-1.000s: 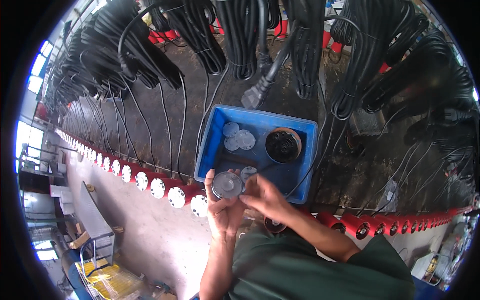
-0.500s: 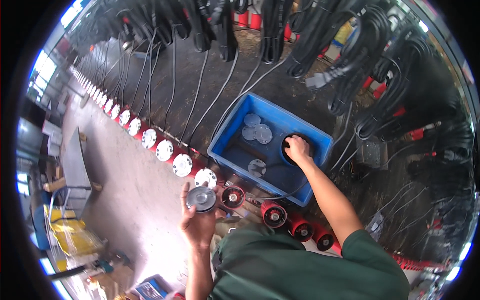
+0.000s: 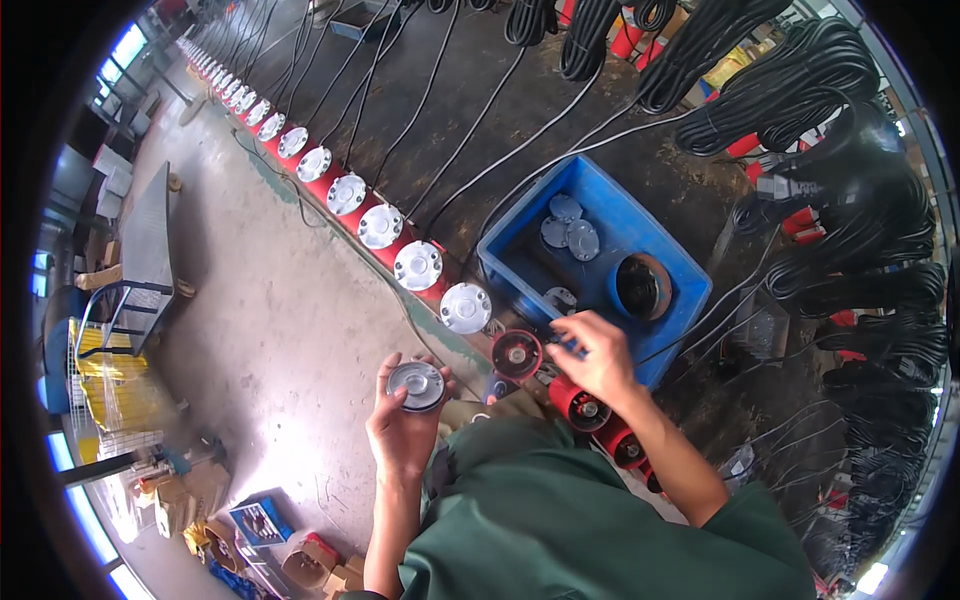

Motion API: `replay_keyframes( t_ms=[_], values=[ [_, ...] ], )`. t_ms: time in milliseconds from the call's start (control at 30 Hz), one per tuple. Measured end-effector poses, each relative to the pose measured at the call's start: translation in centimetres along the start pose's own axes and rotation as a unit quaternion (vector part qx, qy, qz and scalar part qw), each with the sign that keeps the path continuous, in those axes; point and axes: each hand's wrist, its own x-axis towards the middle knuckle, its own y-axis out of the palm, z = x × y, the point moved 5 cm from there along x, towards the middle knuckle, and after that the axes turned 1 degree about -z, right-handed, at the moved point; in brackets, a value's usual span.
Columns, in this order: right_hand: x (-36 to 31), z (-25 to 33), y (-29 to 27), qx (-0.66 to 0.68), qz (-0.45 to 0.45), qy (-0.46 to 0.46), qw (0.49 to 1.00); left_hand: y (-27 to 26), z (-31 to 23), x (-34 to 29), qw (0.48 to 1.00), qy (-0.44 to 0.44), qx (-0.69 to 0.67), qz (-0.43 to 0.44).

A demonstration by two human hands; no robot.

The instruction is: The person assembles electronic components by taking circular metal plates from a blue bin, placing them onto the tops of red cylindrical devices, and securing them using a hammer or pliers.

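Observation:
My left hand point(image 3: 398, 440) holds up a round grey metal end cap point(image 3: 418, 384), its fingers wrapped round the rim. My right hand point(image 3: 603, 362) is closed in a pinch just right of an uncapped red cylinder point(image 3: 517, 354), whose dark open end shows a metal centre. Whatever lies between those fingertips is too small to make out. Behind that hand is a blue plastic crate point(image 3: 655, 228), with several loose silver discs point(image 3: 583, 240) and a round black pot point(image 3: 660, 285) inside. Another uncapped red cylinder point(image 3: 580, 403) lies below my right hand.
A long row of red cylinders with silver caps point(image 3: 418, 266) runs off to the far left. Coiled black cables point(image 3: 790, 85) lie along the back and right, with leads stretching to the row. A metal cart point(image 3: 150, 250) stands at the left.
My right hand has come out of the black pot toward the uncapped cylinder, now pinched. The left hand still holds the end cap. The whole view has shifted, with the row higher and further right.

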Motion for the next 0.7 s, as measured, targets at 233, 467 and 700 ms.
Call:
replay_keyframes(
  t_ms=[233,467,700],
  values=[
    [0.0,2.3,5.3,-0.099,0.072,-0.080,0.989,0.2,0.5,-0.3,0.999,-0.037,-0.006,-0.017],
    [0.2,2.0,5.3,-0.102,0.073,-0.105,0.987,-0.3,1.2,-0.4,0.997,-0.060,0.015,-0.040],
    [0.3,1.9,5.4,-0.110,0.082,-0.117,0.984,0.1,2.4,-0.5,0.997,-0.075,0.008,-0.034]
  ],
)
